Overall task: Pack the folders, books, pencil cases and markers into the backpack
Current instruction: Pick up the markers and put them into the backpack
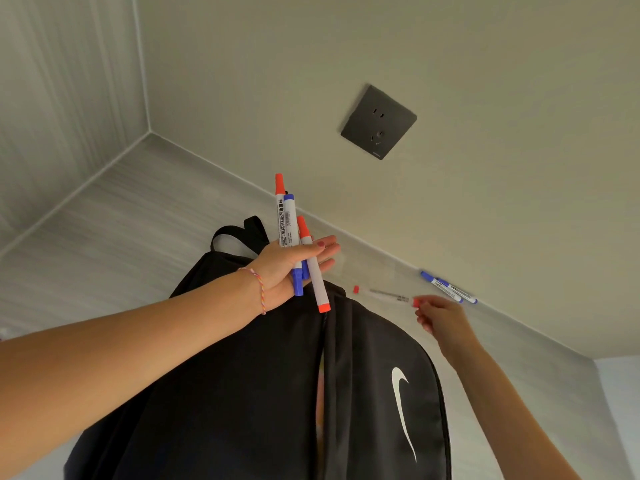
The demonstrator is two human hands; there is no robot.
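**Over the backpack: markers in both hands**

Above the black backpack [263,393] on the table [104,230], your left hand [287,268] has its grip closed round three markers [294,244], two red-capped, one blue. Right hand [440,317] pinches the end of a red marker [384,295] lying on the table. Two blue markers [448,287] lie by the wall, just beyond. Backpack zip gapes open.

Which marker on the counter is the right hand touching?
The red-capped white marker beside the black backpack; the right hand pinches its near end. The two blue-capped markers lie untouched against the wall.
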